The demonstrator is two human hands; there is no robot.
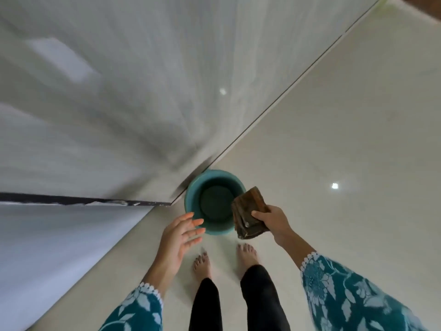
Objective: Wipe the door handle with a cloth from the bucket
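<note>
Item one, cloth (249, 218): brown, folded into a thick pad, out of the bucket and held above its near right rim. I count the fetching step as done.

Item two, my right hand (270, 219): clenched on the cloth's right edge, thumb on top.

Item three, my left hand (182, 232): released, fingers spread, holding nothing, just beside the bucket's left rim.

Item four, bucket (191, 199): teal, on the floor at the foot of the door, apparently nothing left inside.

Item five, door (119, 103): pale grey, rising on the left, heavily blurred. I cannot make out a handle on it from here.

Item six, bare feet (202, 261) on glossy tiled floor (346, 115), just short of the bucket.

Outstanding, by my judgement: raise the cloth to the handle and wipe it; none of the wiping shows as begun.
</note>
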